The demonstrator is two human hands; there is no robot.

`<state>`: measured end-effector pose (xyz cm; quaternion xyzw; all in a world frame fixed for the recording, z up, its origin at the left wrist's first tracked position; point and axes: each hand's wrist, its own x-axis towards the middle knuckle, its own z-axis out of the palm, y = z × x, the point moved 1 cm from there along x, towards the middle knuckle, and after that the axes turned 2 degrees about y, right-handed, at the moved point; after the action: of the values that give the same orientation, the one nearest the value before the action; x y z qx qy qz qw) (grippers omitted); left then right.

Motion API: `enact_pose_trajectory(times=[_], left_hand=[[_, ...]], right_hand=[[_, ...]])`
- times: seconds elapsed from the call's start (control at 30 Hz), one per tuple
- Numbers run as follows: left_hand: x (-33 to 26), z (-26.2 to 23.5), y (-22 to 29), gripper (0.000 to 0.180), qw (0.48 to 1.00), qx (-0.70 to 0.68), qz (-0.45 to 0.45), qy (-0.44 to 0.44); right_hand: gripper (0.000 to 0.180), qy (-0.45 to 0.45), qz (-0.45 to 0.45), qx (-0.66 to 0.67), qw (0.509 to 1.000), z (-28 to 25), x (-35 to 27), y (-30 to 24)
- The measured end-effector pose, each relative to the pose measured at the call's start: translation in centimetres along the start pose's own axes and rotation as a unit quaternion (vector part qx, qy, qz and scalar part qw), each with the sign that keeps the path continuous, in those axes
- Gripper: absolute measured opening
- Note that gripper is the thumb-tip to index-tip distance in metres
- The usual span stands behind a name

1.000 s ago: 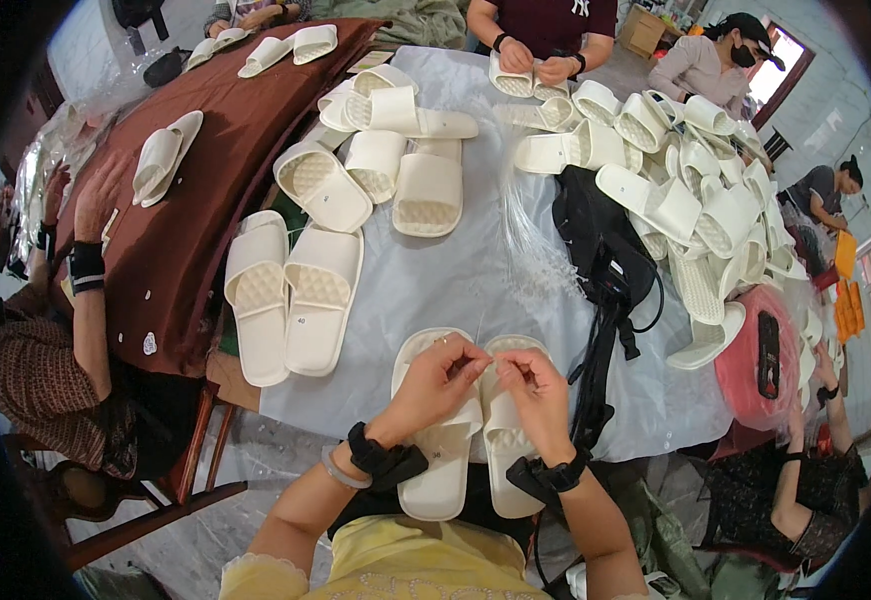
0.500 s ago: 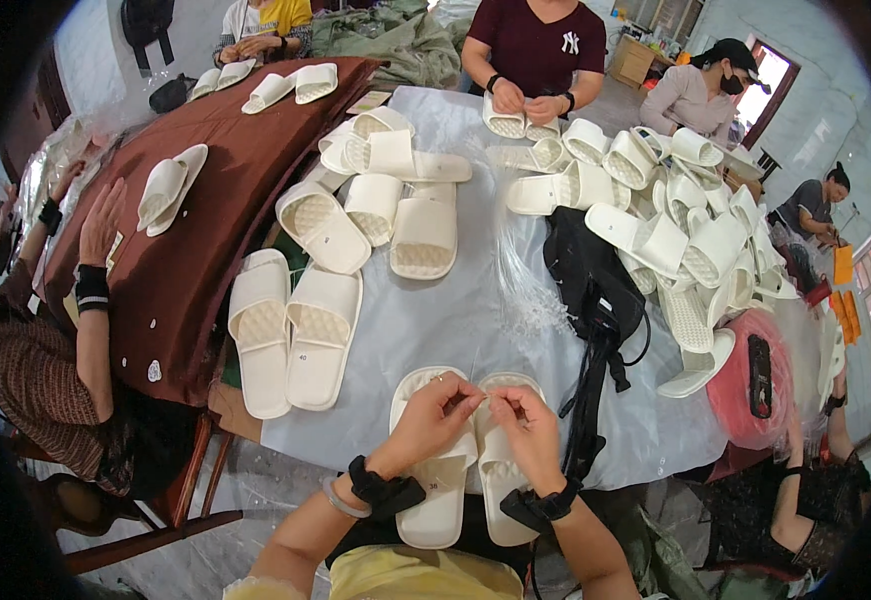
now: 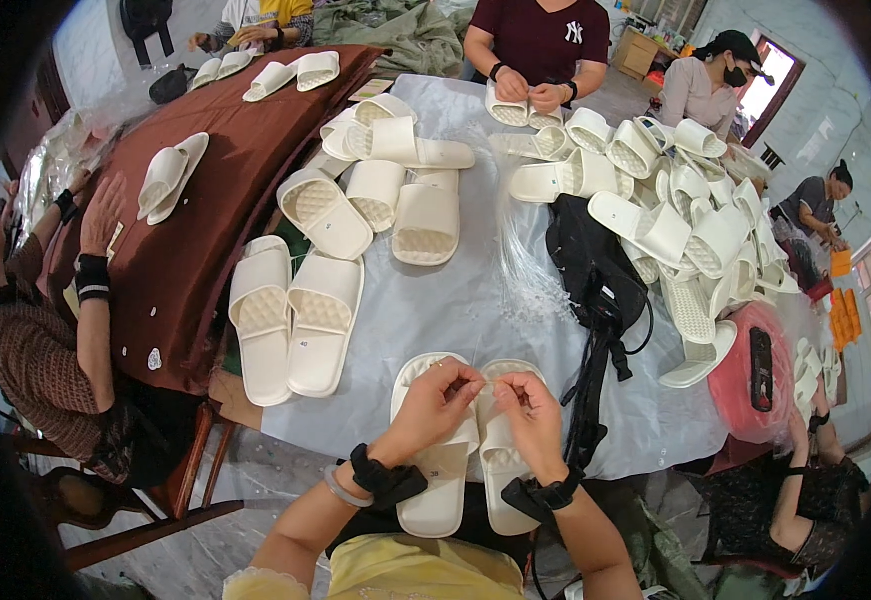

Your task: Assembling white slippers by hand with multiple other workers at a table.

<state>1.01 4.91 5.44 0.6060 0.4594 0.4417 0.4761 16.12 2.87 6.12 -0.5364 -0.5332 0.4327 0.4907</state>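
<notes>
Two white slide slippers, a left one (image 3: 434,505) and a right one (image 3: 504,485), lie side by side at the near edge of the grey-covered table (image 3: 426,320). Over their toe ends, my left hand (image 3: 434,405) and my right hand (image 3: 526,415) meet with fingertips pinched together. Whatever sits between the fingertips is too small and thin to name. Both wrists wear black straps with small black boxes. Left of my hands lies another pair of white slippers (image 3: 324,330). Farther off, a bundle of clear thin plastic strands (image 3: 534,290) is spread on the cover.
A large heap of white slippers (image 3: 706,240) fills the right side, beside a black bag (image 3: 591,265) and a pink wrapped roll (image 3: 746,385). More slippers (image 3: 426,220) lie far left. A brown-covered table (image 3: 206,240) adjoins on the left. Co-workers sit around.
My fingertips stay pinched together over the slippers. The view has shifted slightly. At the far upper left, a co-worker's hands have moved apart.
</notes>
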Motion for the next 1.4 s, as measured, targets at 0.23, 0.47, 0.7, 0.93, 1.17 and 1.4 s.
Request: enact_pose_trajectory(times=[0.23, 0.47, 0.7, 0.93, 1.17, 1.4], left_hand=[[-0.1, -0.1, -0.3, 0.010, 1.000, -0.009, -0.006, -0.005], [0.0, -0.1, -0.4, 0.010, 1.000, -0.025, -0.002, -0.010], [0.0, -0.1, -0.2, 0.010, 1.000, -0.023, -0.007, -0.007], [0.0, -0.1, -0.1, 0.009, 1.000, -0.021, -0.002, -0.007], [0.0, -0.1, -0.5, 0.009, 1.000, -0.018, -0.005, -0.012], [-0.1, -0.2, -0.4, 0.009, 0.999, -0.044, 0.014, -0.013]], right_hand=[[0.012, 0.055, 0.041, 0.084, 0.994, 0.0, -0.1, -0.2], [0.011, 0.029, -0.003, 0.013, 0.999, 0.0, 0.0, 0.4], [0.013, 0.008, -0.007, -0.029, 1.000, -0.1, 0.0, 0.0], [0.014, 0.030, 0.021, 0.051, 0.998, -0.1, -0.1, 0.5], [0.012, 0.035, 0.003, 0.042, 0.999, 0.1, -0.1, 0.4], [0.012, 0.056, 0.036, 0.084, 0.994, 0.2, -0.3, -0.1]])
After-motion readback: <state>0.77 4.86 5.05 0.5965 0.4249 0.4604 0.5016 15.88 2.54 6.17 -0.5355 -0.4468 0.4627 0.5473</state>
